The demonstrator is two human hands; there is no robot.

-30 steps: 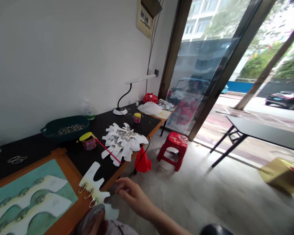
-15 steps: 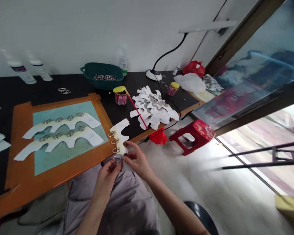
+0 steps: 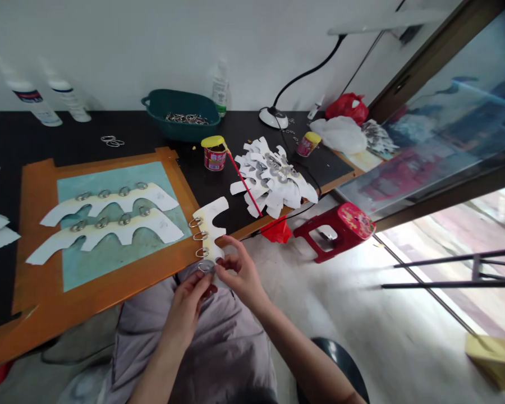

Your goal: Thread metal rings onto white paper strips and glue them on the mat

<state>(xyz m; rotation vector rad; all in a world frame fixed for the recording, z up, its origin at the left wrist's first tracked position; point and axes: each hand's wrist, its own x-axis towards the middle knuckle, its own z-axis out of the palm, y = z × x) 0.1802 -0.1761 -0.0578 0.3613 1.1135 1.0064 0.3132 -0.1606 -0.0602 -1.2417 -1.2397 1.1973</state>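
A white cut-out paper strip (image 3: 214,216) with metal rings along its left edge is held over the table's front edge. My left hand (image 3: 192,294) pinches its near end, close to the lowest ring (image 3: 205,266). My right hand (image 3: 239,275) grips the same end from the right, thumb and index finger at the strip's edge. Fingers hide part of that end. To the left, two similar white strips with rings (image 3: 109,229) lie on a teal mat (image 3: 109,269). A pile of such strips (image 3: 278,182) lies farther right.
A green basin (image 3: 180,132) of metal rings stands at the back. Near it is a yellow-lidded tin (image 3: 214,154) with a red stick (image 3: 244,182) leaning from it. A desk lamp (image 3: 273,118), a second tin (image 3: 308,145) and a red stool (image 3: 336,230) are to the right.
The camera view has shifted slightly. Both hands still hold the strip's near end, with only small finger movements; the strips on the mat lie as before.
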